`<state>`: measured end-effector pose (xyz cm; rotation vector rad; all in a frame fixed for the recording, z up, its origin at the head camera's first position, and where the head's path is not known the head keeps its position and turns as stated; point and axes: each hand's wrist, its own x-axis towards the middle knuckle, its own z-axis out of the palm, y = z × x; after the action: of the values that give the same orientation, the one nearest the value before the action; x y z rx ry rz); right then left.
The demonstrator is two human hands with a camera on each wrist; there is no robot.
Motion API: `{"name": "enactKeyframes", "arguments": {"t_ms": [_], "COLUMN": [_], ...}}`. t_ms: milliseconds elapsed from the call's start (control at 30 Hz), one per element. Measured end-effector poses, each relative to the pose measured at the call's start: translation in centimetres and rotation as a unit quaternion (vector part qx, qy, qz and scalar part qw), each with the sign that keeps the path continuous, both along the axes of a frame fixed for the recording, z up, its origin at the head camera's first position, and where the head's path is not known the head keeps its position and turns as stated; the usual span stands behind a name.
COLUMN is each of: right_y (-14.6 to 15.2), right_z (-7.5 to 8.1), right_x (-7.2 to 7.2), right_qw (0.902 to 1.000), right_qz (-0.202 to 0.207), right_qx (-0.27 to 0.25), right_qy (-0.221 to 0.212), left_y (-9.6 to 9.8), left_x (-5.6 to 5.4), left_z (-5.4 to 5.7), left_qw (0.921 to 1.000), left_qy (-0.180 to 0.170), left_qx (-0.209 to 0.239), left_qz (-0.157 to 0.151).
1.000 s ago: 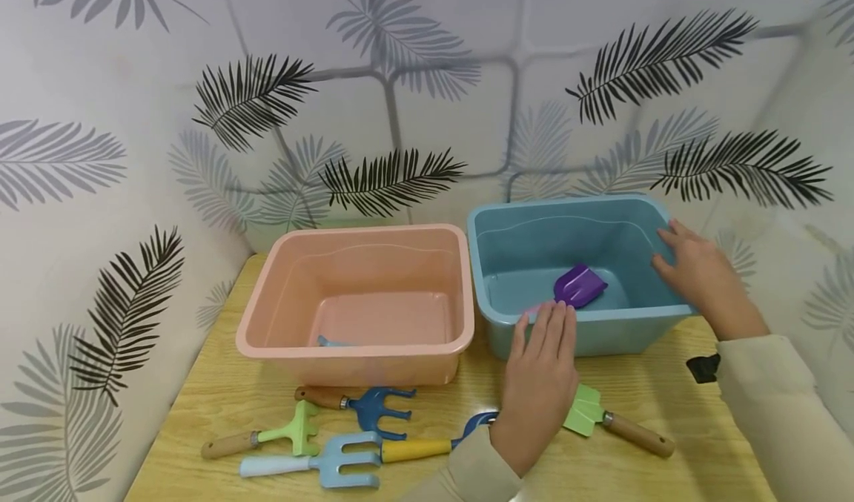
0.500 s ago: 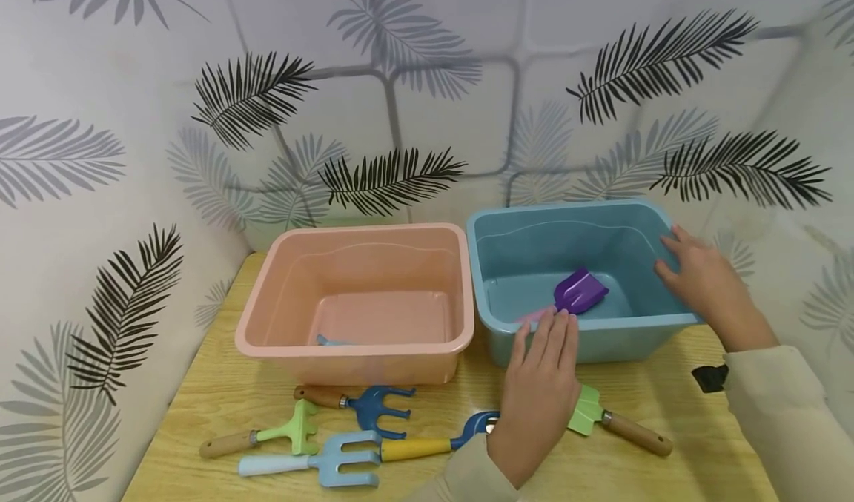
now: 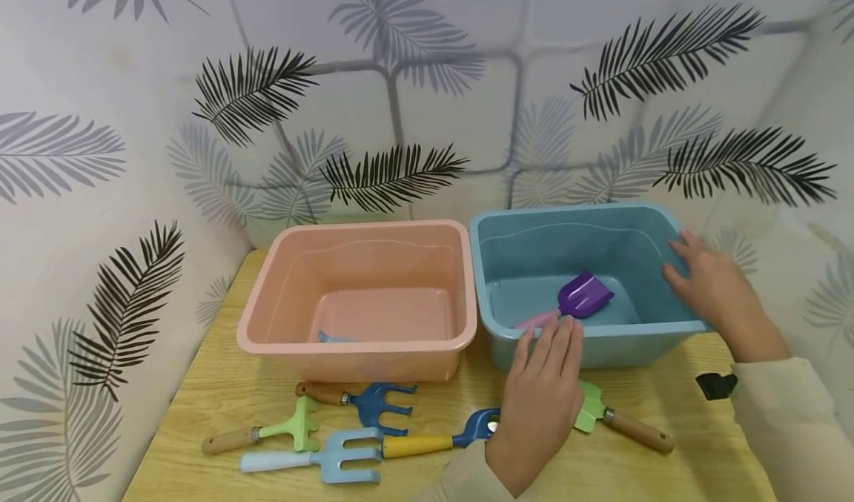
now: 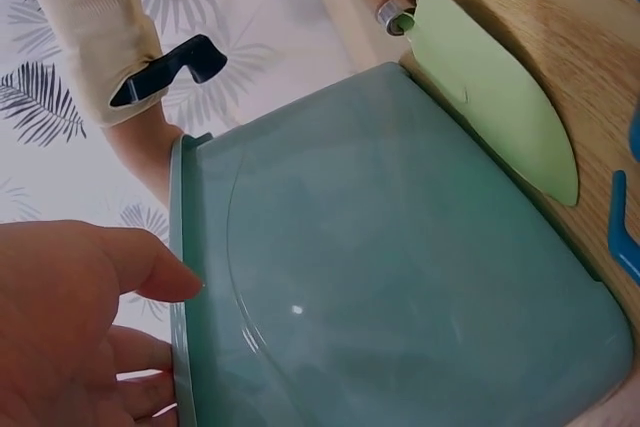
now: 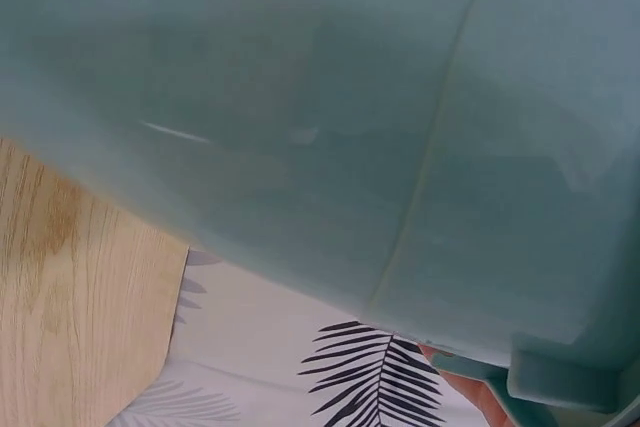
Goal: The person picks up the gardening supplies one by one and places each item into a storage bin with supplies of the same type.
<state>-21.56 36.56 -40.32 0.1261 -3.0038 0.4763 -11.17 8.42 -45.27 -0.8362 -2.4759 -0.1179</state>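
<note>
While a leaf-patterned backdrop (image 3: 460, 94) rises along the far side and the left, a wooden table (image 3: 600, 480) spreads before it and carries two basins side by side. The pink basin (image 3: 360, 348) stands far left of centre, with a small light-blue piece (image 3: 333, 337) showing inside near its close wall. Just to its right is the blue basin (image 3: 627, 350), at the far right, with both hands on its rim. The left hand (image 3: 539, 398) has the near rim in its grip, fingers laid over the top and thumb on the outer wall. The grip of the right hand (image 3: 717, 287) clasps the right rim, fingertips over the edge; its palm side is hidden. Near left on the table lie a light-blue fork (image 3: 343, 457), a dark-blue rake (image 3: 380, 407) and a green rake (image 3: 303, 426), the last two with wooden handles. A yellow-handled tool (image 3: 419, 446) lies to the right of the fork, its blue head partly behind the left hand. Right of that hand lies a green trowel (image 3: 590, 407), its wooden handle pointing right. The purple scoop (image 3: 583, 294) rests inside the blue basin, its pink handle toward the near left.
</note>
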Motion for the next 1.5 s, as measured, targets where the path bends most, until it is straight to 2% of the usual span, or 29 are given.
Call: {"name": "enactKeyframes", "arguments": {"t_ms": [467,700,933,1067,1200,1400,1467,1500], "right_y": [-0.4,-0.6,-0.6,-0.5,-0.4,-0.1,-0.1,-0.2], "right_z": [-0.3,0.0,0.0,0.0,0.1,0.0,0.0,0.0], "right_x": [0.4,0.3,0.2,0.0,0.0,0.2,0.4,0.5], "right_qw": [0.9998,0.9997,0.9995,0.9995,0.9996,0.9996,0.9990,0.9979], "right_qz": [-0.010,-0.008,-0.010,-0.010,-0.010,-0.011,-0.017,-0.023], "right_qx": [-0.007,-0.009,-0.006,-0.003,-0.006,-0.021,-0.031,-0.037], "right_qy": [0.017,0.020,0.028,0.029,0.027,0.017,0.028,0.049], "left_y": [-0.5,-0.6,-0.5,-0.5,-0.5,-0.8,-1.0,-1.2], "left_x": [0.1,0.0,0.0,-0.1,-0.3,-0.7,-0.8,-0.8], "left_z": [-0.3,-0.4,-0.1,0.1,0.2,0.2,0.3,0.5], "left_qw": [0.9996,0.9992,0.9999,0.9999,0.9995,0.9974,0.9958,0.9948], "left_qy": [0.022,0.038,0.012,0.009,0.015,-0.004,-0.013,-0.015], "left_qx": [0.007,0.005,0.008,0.010,0.024,0.051,0.064,0.072], "left_qz": [-0.013,-0.010,-0.007,-0.007,-0.018,-0.049,-0.063,-0.071]}}
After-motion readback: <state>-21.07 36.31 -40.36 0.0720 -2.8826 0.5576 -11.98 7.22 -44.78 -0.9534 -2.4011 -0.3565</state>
